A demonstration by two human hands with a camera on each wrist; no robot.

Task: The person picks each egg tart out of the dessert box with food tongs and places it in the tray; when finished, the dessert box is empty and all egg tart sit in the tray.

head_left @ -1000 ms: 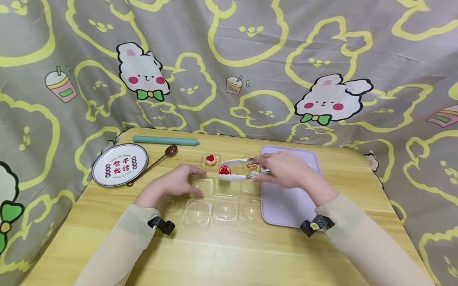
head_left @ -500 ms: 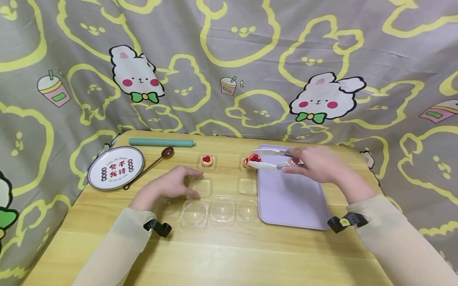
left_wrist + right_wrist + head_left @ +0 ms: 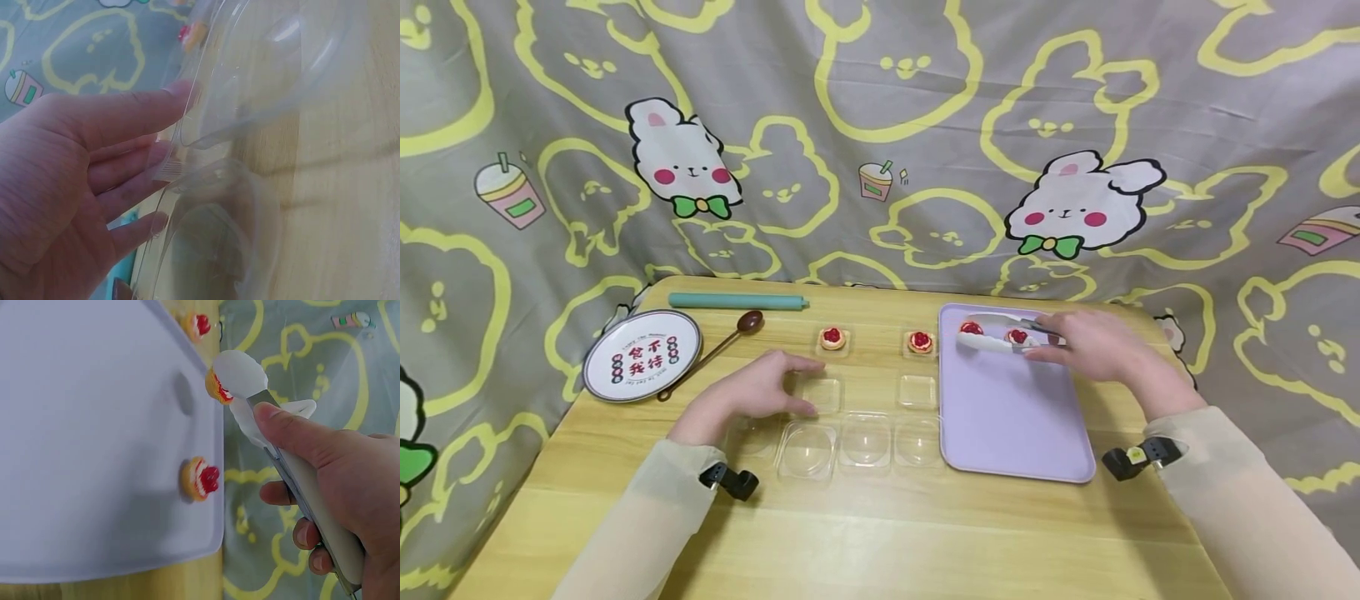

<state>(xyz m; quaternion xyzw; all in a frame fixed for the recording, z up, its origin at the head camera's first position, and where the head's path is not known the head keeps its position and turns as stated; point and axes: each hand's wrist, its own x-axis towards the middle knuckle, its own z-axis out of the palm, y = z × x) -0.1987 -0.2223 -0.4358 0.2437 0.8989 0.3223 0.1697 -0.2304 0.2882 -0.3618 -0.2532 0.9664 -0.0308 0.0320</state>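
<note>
My right hand (image 3: pixel 1093 346) holds metal tongs with white tips (image 3: pixel 992 342). Between those tips is a small red-topped tart (image 3: pixel 217 387), held above the lilac tray (image 3: pixel 1015 425). A second tart (image 3: pixel 200 479) sits on the tray close by. My left hand (image 3: pixel 760 385) rests at the left side of the clear plastic boxes, fingers fairly straight and thumb apart from the index finger. In the left wrist view its fingertips touch the rim of a clear plastic box (image 3: pixel 206 237). Two more tarts, one left (image 3: pixel 832 337) and one right (image 3: pixel 920 342), sit in box compartments at the back.
A white plate (image 3: pixel 642 354) with red and dark lettering lies at the left, beside a brown long-handled spoon (image 3: pixel 750 322). Behind them is a teal rolling pin (image 3: pixel 737 301). A row of clear domed lids (image 3: pixel 867 442) faces me. A patterned curtain hangs behind the table.
My right hand has moved right with the tongs, carrying a tart from the middle of the boxes to over the tray. My left hand stays at the boxes.
</note>
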